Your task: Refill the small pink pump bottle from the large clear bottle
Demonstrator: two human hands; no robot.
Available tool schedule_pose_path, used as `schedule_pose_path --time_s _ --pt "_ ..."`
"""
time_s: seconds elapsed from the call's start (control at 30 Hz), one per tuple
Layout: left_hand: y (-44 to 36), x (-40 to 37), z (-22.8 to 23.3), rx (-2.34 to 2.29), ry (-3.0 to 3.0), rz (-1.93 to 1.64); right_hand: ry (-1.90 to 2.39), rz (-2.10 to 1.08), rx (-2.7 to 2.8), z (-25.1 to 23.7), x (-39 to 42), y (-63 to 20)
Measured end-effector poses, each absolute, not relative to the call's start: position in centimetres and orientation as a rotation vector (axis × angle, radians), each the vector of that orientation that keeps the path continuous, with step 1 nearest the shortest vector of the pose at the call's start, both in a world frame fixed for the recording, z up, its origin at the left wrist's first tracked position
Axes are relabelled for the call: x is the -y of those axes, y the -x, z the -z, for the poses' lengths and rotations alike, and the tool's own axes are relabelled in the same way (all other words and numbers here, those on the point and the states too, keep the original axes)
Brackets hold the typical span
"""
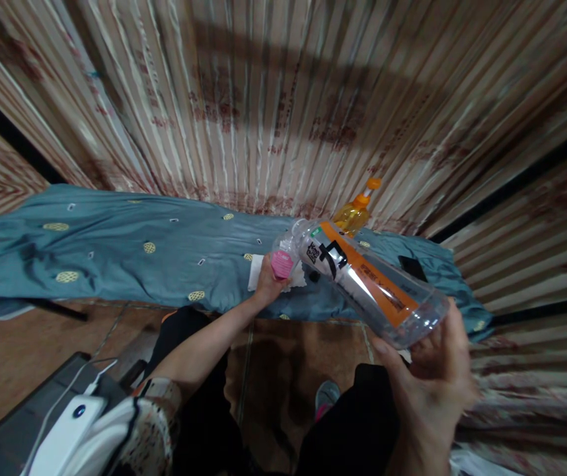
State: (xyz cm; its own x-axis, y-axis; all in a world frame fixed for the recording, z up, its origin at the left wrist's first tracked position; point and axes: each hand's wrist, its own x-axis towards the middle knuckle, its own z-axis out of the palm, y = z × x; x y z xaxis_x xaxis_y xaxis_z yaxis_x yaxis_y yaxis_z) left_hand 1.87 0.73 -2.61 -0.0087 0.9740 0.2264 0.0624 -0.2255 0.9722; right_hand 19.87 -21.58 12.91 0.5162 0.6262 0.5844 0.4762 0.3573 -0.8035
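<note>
Head view: bottle cap gripped

A clear bottle (363, 281) is held tilted by the right hand (432, 377), wrapped round its base. At ten o'clock, its pink cap (282, 264) is pinched by the left hand (267, 281). The cap is not yet off.

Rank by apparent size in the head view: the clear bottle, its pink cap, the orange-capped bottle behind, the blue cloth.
1. blue cloth
2. clear bottle, though nearness to the camera inflates it
3. orange-capped bottle, farther off and partly hidden, so unsure
4. pink cap
</note>
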Motion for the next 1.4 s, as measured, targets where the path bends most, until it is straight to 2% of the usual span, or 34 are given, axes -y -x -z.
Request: schedule_pose_path --time_s 1.4 --pt "-1.97 -0.86 2.66 -1.187 -1.38 -1.342 1.305 -0.153 1.18 -13.01 22.0 -19.46"
